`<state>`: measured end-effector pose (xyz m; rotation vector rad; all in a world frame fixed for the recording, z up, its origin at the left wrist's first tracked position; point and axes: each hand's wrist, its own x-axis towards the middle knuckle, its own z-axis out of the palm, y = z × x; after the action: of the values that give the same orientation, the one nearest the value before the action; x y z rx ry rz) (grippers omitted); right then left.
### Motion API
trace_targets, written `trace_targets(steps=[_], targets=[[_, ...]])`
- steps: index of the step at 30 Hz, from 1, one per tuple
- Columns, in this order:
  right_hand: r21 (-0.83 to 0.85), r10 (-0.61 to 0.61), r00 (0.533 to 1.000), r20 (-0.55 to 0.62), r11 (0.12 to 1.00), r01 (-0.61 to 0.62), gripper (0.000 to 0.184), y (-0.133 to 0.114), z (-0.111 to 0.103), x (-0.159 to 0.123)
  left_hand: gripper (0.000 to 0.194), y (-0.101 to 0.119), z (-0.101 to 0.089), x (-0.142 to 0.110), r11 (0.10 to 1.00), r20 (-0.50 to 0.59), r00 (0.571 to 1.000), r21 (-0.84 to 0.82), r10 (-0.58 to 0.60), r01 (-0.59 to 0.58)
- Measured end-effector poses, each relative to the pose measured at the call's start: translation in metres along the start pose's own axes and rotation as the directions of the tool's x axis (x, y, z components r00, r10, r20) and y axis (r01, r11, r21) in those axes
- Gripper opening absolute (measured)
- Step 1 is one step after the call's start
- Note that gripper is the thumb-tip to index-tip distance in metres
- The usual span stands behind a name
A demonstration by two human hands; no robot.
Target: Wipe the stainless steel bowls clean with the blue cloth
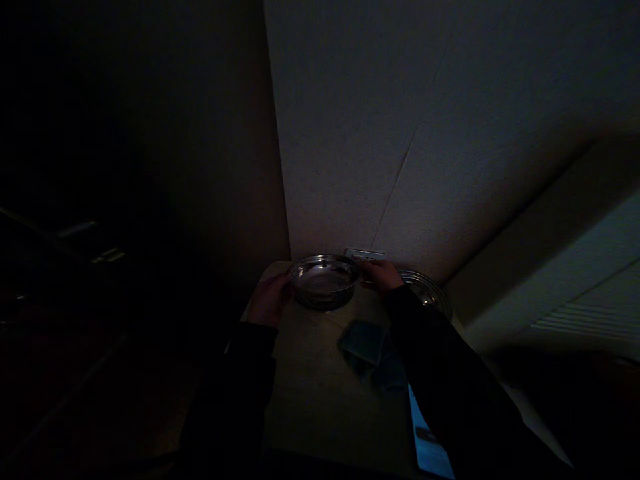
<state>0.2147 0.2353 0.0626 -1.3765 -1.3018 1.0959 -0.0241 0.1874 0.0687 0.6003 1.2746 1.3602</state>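
Observation:
A shiny round metal bowl [323,279] is at the back of a pale table, with a darker rounded shape directly beneath it that may be a second bowl. My left hand [269,300] grips the bowl's left side. On the opposite side, the fingers of my right hand [381,275] close on the rim. A crumpled dark teal cloth [364,345] lies on the tabletop in front of the bowl, near my right forearm. Dim light hides the exact finger placement.
Behind my right wrist is another round metal dish or lid [429,293]. A device with a lit blue screen [425,443] lies at the right edge of the table [305,380], partly under my sleeve. A wall socket [367,255] sits behind the bowl. Walls border the back.

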Motion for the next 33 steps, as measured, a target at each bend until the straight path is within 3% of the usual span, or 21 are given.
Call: trace_targets(steps=[5,10,16,20,26,33], targets=[[0.137,-0.038,0.999,-0.002,0.99,0.038,0.036,-0.017,-0.004,-0.021,0.043,0.006,-0.008,-0.029,1.0,0.047,0.999,0.016,-0.005,0.004],[0.189,-0.125,0.992,-0.031,0.974,0.129,0.037,-0.026,-0.006,-0.048,0.035,-0.002,-0.015,-0.057,0.991,-0.023,0.991,-0.034,0.128,-0.129],[-0.004,-0.269,0.963,0.009,0.963,0.269,0.031,-0.032,-0.011,-0.079,0.036,-0.017,-0.025,-0.083,0.979,-0.048,0.979,0.056,0.197,-0.194],[-0.101,-0.248,0.967,0.057,0.962,0.252,0.03,-0.03,-0.012,-0.099,0.042,-0.023,-0.037,-0.1,0.964,-0.009,0.982,0.191,0.19,-0.185],[-0.171,-0.175,0.97,0.17,0.964,0.204,0.032,-0.009,0.0,-0.124,0.046,-0.042,-0.065,-0.125,0.892,0.01,0.979,0.409,0.204,-0.191],[-0.315,-0.161,0.967,0.199,0.924,0.218,0.026,0.035,0.007,-0.143,0.046,-0.07,-0.102,-0.126,0.861,-0.134,0.984,0.509,0.114,-0.03]])
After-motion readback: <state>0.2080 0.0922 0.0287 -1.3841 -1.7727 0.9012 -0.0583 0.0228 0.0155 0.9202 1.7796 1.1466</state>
